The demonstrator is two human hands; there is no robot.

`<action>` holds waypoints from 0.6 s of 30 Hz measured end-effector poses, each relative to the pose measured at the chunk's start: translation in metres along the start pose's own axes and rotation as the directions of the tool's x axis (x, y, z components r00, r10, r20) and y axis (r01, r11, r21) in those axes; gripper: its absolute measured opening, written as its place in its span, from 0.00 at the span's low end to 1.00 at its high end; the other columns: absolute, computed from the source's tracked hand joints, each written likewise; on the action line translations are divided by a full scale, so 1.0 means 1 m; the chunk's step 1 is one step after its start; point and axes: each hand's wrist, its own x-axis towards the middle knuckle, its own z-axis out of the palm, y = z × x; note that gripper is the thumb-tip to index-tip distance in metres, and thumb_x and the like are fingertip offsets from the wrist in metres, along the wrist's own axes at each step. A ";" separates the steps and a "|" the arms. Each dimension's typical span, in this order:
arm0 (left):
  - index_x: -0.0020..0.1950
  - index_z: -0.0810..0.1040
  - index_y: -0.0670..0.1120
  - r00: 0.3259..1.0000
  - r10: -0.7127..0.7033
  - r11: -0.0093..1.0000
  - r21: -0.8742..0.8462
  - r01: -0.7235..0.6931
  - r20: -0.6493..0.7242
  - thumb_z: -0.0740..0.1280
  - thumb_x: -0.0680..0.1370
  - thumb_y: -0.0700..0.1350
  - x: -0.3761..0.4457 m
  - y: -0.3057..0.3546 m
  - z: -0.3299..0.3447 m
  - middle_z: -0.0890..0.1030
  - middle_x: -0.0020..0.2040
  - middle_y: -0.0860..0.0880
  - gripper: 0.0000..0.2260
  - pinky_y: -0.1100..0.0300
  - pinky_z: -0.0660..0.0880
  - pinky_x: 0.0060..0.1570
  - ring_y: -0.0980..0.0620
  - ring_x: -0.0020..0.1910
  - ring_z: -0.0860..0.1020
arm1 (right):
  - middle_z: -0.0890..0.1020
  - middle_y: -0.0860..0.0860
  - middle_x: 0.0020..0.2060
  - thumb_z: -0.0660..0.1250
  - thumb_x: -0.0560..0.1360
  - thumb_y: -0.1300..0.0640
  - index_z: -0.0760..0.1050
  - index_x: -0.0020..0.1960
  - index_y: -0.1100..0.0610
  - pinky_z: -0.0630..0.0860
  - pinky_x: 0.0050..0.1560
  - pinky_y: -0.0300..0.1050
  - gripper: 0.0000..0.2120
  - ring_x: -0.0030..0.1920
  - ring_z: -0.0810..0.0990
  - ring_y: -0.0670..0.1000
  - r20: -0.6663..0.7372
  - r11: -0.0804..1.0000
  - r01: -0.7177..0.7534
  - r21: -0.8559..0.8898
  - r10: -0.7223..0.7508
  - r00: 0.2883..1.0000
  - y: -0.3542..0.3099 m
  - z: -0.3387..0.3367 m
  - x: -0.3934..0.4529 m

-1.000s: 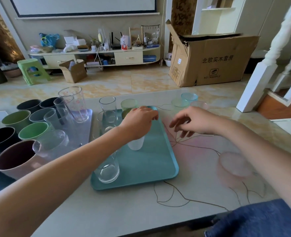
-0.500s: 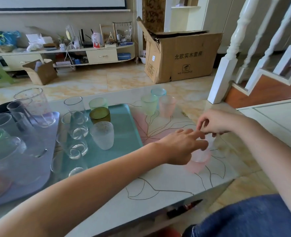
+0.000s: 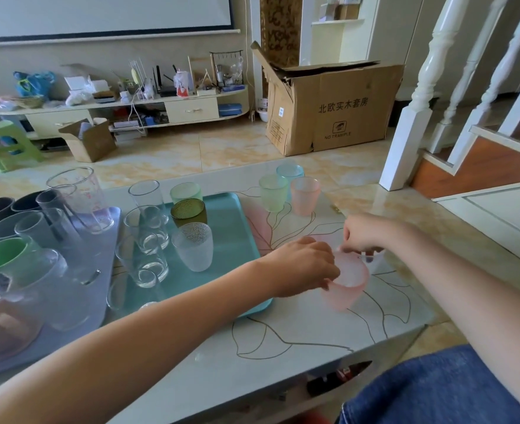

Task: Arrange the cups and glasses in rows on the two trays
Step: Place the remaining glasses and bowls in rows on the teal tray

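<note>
You are working through the middle of the sorting job; most pieces are sitting on trays already, and a few are waiting on the bare table (image 3: 298,325).

Status of the trays:
- The teal tray (image 3: 231,228), centre of the frame, is carrying a column of clear glasses (image 3: 144,234) along its left side and a second column beside it: a pale green cup, an olive glass (image 3: 188,211) and a frosted white cup (image 3: 193,250). Its right half is lying bare.
- The grey tray (image 3: 69,316), at the left edge of the frame, is holding mugs (image 3: 3,255) and further clear glasses, including a measuring cup (image 3: 81,198). The rows there are looking crowded, and you cannot tell their exact order from this view.

Status of the hands:
- Your left hand (image 3: 306,264) is pinching the near rim of a pink cup (image 3: 345,281), which is standing on the table just right of the teal tray.
- Your right hand (image 3: 367,235) is hovering at the far rim of the same cup with its fingers curled; whether it is gripping anything cannot be told.

Work remaining, as a judgement: you are still needing to place the pink cup, plus 3 coloured cups (image 3: 286,191) (green, blue, pink) grouped on the table in the upper centre of the frame, probably into the bare half of the teal tray.
</note>
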 end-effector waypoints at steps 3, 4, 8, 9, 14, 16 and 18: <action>0.46 0.79 0.45 0.997 -0.013 0.998 0.055 0.017 -0.076 0.65 0.77 0.47 -0.020 -0.008 -0.006 0.83 0.48 0.48 0.06 0.53 0.68 0.61 0.47 0.56 0.77 | 0.76 0.50 0.17 0.65 0.74 0.58 0.74 0.31 0.59 0.67 0.27 0.37 0.14 0.26 0.78 0.51 -0.027 1.000 0.011 0.006 -0.011 1.000 -0.003 0.001 -0.002; 0.45 0.78 0.46 0.995 -0.027 0.997 0.062 0.034 -0.098 0.65 0.77 0.48 -0.030 -0.013 -0.009 0.83 0.46 0.49 0.06 0.54 0.69 0.60 0.48 0.54 0.78 | 0.80 0.51 0.21 0.64 0.72 0.58 0.75 0.30 0.59 0.68 0.29 0.37 0.13 0.27 0.78 0.51 -0.042 1.000 0.016 -0.008 -0.016 0.999 -0.003 0.001 -0.002; 0.45 0.77 0.50 0.971 -0.235 0.971 0.029 0.236 -0.043 0.59 0.78 0.54 -0.088 -0.037 -0.024 0.81 0.47 0.54 0.11 0.59 0.65 0.61 0.52 0.53 0.76 | 0.85 0.52 0.33 0.61 0.66 0.57 0.77 0.29 0.55 0.70 0.34 0.38 0.10 0.29 0.79 0.49 -0.102 0.998 0.054 -0.044 -0.058 0.993 -0.011 0.001 -0.002; 0.46 0.76 0.51 0.959 -0.283 0.959 0.022 0.284 -0.028 0.57 0.78 0.56 -0.102 -0.042 -0.028 0.81 0.47 0.54 0.12 0.61 0.64 0.59 0.52 0.53 0.76 | 0.85 0.52 0.33 0.62 0.66 0.57 0.76 0.27 0.54 0.69 0.34 0.38 0.10 0.29 0.78 0.49 -0.115 0.996 0.073 -0.045 -0.078 0.990 -0.015 0.000 -0.001; 0.49 0.76 0.53 0.888 -0.453 0.891 0.054 0.450 0.074 0.60 0.79 0.54 -0.151 -0.056 -0.035 0.80 0.49 0.55 0.08 0.64 0.62 0.57 0.53 0.54 0.74 | 0.84 0.51 0.30 0.62 0.66 0.56 0.71 0.25 0.55 0.65 0.32 0.38 0.11 0.29 0.77 0.50 -0.160 0.984 0.158 -0.082 -0.170 0.972 -0.040 -0.003 0.001; 0.50 0.76 0.54 0.879 -0.467 0.884 0.091 0.459 0.102 0.60 0.79 0.55 -0.162 -0.056 -0.034 0.79 0.49 0.56 0.09 0.65 0.59 0.57 0.56 0.53 0.74 | 0.78 0.51 0.27 0.63 0.66 0.56 0.69 0.26 0.55 0.62 0.32 0.39 0.11 0.29 0.73 0.52 -0.182 0.977 0.190 -0.098 -0.206 0.961 -0.053 -0.005 0.000; 0.49 0.77 0.54 0.869 -0.481 0.876 0.111 0.470 0.116 0.60 0.78 0.56 -0.170 -0.056 -0.030 0.79 0.48 0.57 0.09 0.64 0.58 0.60 0.57 0.53 0.74 | 0.72 0.51 0.27 0.63 0.67 0.56 0.66 0.26 0.55 0.59 0.31 0.40 0.12 0.30 0.68 0.53 -0.208 0.962 0.249 -0.109 -0.267 0.941 -0.067 -0.005 -0.003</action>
